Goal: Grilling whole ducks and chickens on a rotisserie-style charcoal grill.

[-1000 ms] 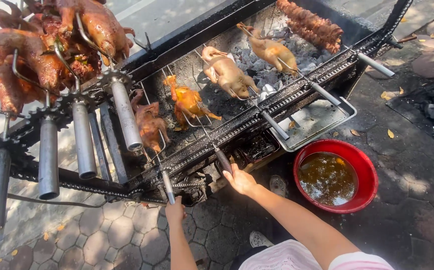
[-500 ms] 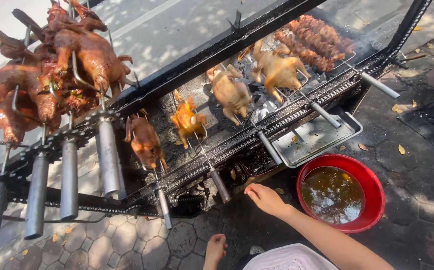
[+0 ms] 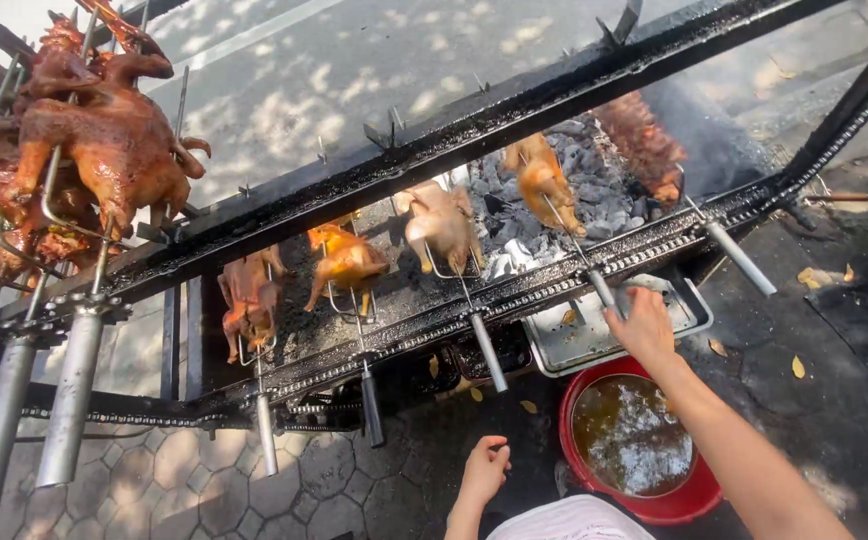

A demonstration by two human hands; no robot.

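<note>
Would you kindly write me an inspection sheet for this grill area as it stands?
Surface: paved ground with dry leaves.
Job's things: spit handle at right hand; pale chickens over coals; browned chickens racked at left.
Clutter: metal tray; red basin of brown liquid.
Hands: right hand at the handle; left hand low, loosely curled, holding nothing.
Cables: nothing seen.
Surroundings: sunlit pavement.

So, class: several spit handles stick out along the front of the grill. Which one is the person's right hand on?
The right hand is on the spit handle of the golden chicken over the grey coals, directly above the metal tray; the other handles are untouched.
</note>
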